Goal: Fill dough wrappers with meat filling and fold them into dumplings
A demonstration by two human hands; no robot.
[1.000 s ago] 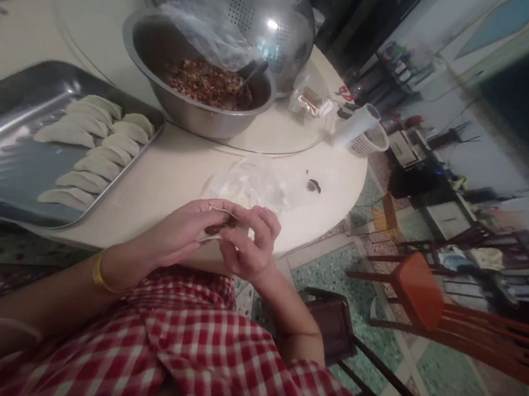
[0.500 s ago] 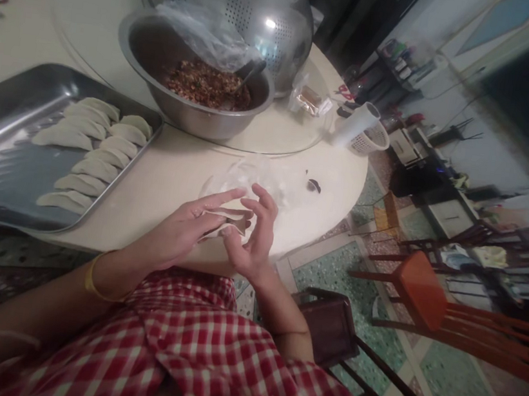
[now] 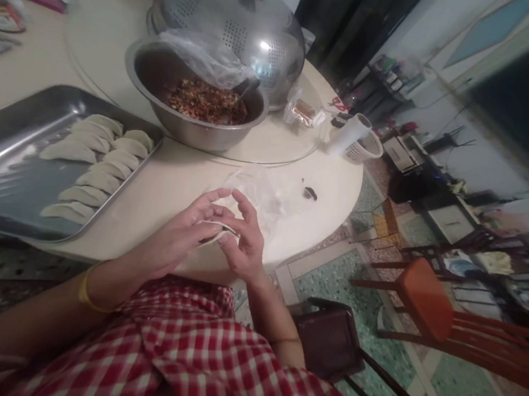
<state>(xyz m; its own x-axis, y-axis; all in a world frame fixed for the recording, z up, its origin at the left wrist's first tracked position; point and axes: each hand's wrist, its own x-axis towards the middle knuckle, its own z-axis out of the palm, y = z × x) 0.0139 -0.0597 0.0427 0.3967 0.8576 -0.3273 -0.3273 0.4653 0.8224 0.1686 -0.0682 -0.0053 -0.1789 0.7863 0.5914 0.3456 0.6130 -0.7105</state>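
Pinching a thin, folded dumpling [image 3: 216,237] together, left hand [image 3: 182,232] and right hand [image 3: 245,241] are near the edge of a pale table [image 3: 156,203], whose smooth surface separates them from a shiny, straight-sided metal tray [image 3: 25,199].

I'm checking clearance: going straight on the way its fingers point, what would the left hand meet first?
Probably the right hand, just ahead of the left hand, with the dumpling wrapper held between them; any depth gap between their raised fingertips is hard to tell.

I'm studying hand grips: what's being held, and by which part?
A pale, thin, folded dough wrapper: the left hand holds its left end, the right hand its right end.
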